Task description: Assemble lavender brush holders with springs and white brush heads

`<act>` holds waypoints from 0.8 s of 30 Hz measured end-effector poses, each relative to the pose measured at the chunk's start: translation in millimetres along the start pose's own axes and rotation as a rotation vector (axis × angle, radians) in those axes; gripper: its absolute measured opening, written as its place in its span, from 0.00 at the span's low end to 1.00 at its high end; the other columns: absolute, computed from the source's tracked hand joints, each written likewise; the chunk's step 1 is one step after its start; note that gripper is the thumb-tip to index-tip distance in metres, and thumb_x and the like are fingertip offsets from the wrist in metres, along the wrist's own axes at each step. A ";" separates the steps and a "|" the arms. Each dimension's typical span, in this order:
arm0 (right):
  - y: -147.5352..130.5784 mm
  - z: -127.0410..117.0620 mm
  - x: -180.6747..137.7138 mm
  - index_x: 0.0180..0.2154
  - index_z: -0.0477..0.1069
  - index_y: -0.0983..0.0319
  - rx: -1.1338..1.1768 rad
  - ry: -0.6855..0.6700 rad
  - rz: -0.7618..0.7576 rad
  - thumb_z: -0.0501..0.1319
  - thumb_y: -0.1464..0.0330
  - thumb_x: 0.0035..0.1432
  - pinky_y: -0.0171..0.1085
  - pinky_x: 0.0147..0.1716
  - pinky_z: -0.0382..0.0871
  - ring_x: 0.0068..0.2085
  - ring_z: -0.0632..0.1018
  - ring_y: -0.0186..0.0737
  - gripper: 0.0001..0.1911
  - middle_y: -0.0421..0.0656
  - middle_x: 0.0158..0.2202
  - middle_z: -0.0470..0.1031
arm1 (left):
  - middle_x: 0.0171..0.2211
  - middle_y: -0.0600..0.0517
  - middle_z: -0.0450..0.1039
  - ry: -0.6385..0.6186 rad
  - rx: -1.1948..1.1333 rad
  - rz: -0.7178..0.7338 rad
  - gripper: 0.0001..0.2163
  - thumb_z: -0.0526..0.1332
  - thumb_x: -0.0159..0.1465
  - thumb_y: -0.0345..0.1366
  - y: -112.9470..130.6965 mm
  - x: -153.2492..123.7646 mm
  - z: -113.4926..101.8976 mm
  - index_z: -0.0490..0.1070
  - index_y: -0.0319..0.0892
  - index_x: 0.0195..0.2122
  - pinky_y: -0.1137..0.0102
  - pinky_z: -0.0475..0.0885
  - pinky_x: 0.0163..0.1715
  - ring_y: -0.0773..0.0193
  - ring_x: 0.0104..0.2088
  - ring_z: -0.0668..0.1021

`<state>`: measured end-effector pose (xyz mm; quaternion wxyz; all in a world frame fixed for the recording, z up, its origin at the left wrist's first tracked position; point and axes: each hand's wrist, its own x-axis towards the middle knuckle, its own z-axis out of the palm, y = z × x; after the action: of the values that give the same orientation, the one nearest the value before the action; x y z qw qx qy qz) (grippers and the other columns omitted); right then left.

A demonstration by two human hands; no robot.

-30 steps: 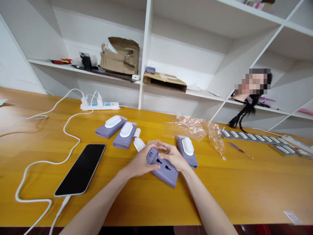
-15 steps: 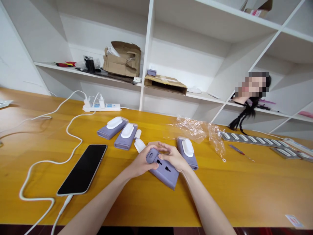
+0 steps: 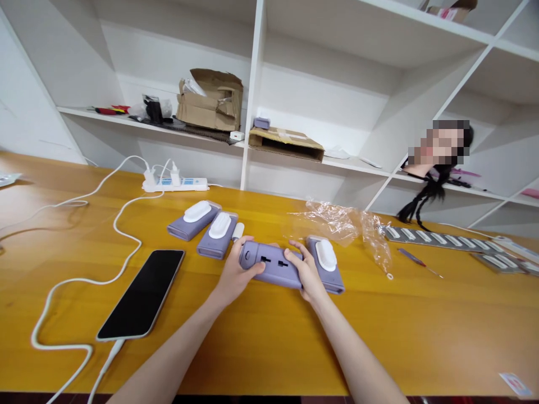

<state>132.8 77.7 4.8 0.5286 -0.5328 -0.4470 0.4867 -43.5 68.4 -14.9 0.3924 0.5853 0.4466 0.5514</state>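
A purple plastic casing [image 3: 275, 275] with a round hole at one end and two black slots in its face is held level above the table. My left hand [image 3: 236, 274] grips its left end, the thumb lying on the face below a slot. At the right end my right hand [image 3: 310, 276] holds it, thumb on top and some fingers raised behind. A similar purple case [image 3: 332, 280] with a white oval piece [image 3: 326, 255] lies just right of my right hand. Two more such cases [image 3: 214, 247] [image 3: 187, 227] rest to the left, beside a small white part [image 3: 238, 231].
A phone [image 3: 143, 297] on a white cable lies at left, near a power strip [image 3: 189, 184]. Crumpled clear plastic [image 3: 332, 219], a screwdriver [image 3: 411, 257] and a grey strip of white pieces [image 3: 438, 238] lie at right. White shelves [image 3: 252, 95] with cardboard boxes stand behind the table.
The casing has turned from a slant to nearly level and moved slightly up and left. My left hand has shifted left, and my right thumb has moved toward the casing's right end.
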 end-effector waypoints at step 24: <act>11.3 -1.6 0.5 0.27 0.70 0.62 -0.111 -0.004 -0.154 0.68 0.59 0.39 0.34 0.29 0.62 0.28 0.71 0.36 0.15 0.39 0.26 0.72 | 0.46 0.49 0.65 0.000 0.187 0.196 0.22 0.60 0.52 0.32 -7.0 -7.9 5.1 0.58 0.45 0.48 0.62 0.63 0.48 0.56 0.48 0.69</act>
<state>134.0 77.5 -6.6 0.5331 -0.5242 -0.5142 0.4202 -39.0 63.0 -24.3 0.2804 0.6600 0.4370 0.5429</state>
